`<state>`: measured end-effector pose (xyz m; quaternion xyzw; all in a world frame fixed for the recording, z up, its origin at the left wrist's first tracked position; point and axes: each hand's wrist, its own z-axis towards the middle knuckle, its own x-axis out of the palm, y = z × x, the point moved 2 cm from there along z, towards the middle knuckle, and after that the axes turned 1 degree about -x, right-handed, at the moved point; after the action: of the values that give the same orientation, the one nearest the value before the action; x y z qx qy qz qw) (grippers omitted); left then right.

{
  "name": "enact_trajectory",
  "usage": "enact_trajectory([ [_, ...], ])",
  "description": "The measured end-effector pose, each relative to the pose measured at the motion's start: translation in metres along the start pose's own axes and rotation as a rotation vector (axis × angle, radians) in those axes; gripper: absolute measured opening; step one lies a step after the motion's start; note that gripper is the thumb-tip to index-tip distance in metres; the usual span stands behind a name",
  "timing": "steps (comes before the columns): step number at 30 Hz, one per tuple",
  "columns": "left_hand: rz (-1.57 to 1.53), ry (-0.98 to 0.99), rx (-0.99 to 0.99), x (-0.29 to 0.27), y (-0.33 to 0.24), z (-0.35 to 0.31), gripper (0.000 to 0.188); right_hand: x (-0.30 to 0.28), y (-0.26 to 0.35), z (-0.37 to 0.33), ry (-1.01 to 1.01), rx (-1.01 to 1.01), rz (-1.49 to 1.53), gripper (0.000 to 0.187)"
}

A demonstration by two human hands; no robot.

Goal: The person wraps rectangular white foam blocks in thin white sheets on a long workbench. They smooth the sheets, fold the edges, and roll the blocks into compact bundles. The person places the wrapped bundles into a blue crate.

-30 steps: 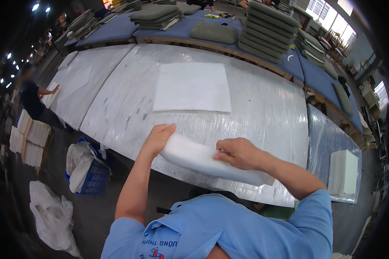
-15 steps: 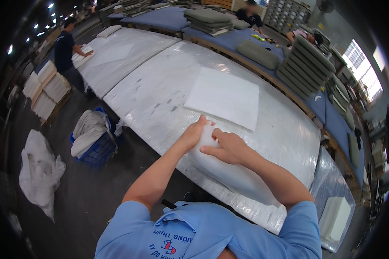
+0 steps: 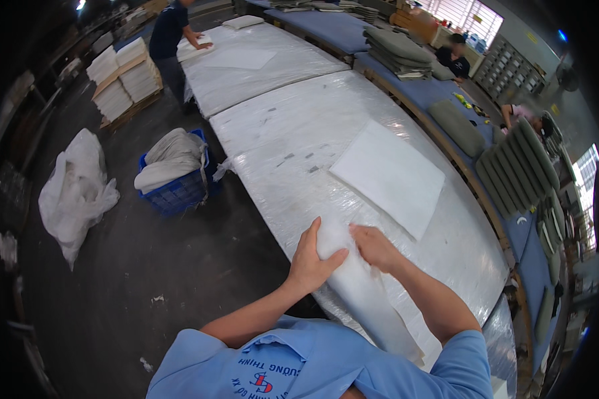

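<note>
A long, soft white padding piece (image 3: 373,306), curled or folded over at its far end, lies along the near edge of the plastic-covered table (image 3: 266,186). My left hand (image 3: 313,263) grips its far end from the left, thumb across the top and fingers along the side. My right hand (image 3: 377,249) is closed in a pinch on the right side of that same end; its fingertips are partly hidden. Just beyond my hands, a flat white padding sheet (image 3: 393,176) lies on the table, apart from both hands.
On the left floor stand a blue basket (image 3: 176,195) of pale cloth and a white plastic bag (image 3: 76,193). A co-worker (image 3: 170,36) leans over the table's far end. Stacked grey-green cushions (image 3: 516,169) sit on a blue-topped bench (image 3: 522,243) at right; other people are behind it.
My view has swung, shifting the scene. My left hand has opened wider around the padding's end with its thumb now on top. My right hand has moved to its right side.
</note>
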<state>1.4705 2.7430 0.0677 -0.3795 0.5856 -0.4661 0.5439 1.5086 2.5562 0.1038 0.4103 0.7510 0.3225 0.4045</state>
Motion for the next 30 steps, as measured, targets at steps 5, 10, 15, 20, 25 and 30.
enact_trajectory([
  [5,0.093,0.070,0.036,-0.002,-0.011,0.015,0.100,0.003,0.053,0.005,-0.053,-0.245,-0.447,0.063],
  [10,0.119,0.239,0.038,-0.007,-0.020,0.029,0.104,-0.006,0.024,0.030,0.105,-0.071,-0.192,0.050],
  [15,0.229,0.367,0.050,-0.018,-0.019,0.041,0.110,0.003,-0.023,0.036,0.105,0.100,0.046,0.042],
  [20,0.256,0.496,0.148,-0.022,-0.019,0.039,0.111,-0.004,-0.144,0.018,-0.054,0.228,-0.082,0.034],
  [25,0.284,0.608,0.146,-0.035,-0.010,0.039,0.115,-0.016,-0.034,0.018,-0.159,0.247,0.144,0.034],
  [30,0.277,0.681,0.220,-0.035,0.001,0.044,0.118,0.009,0.066,0.001,0.068,0.006,-0.465,0.041],
])
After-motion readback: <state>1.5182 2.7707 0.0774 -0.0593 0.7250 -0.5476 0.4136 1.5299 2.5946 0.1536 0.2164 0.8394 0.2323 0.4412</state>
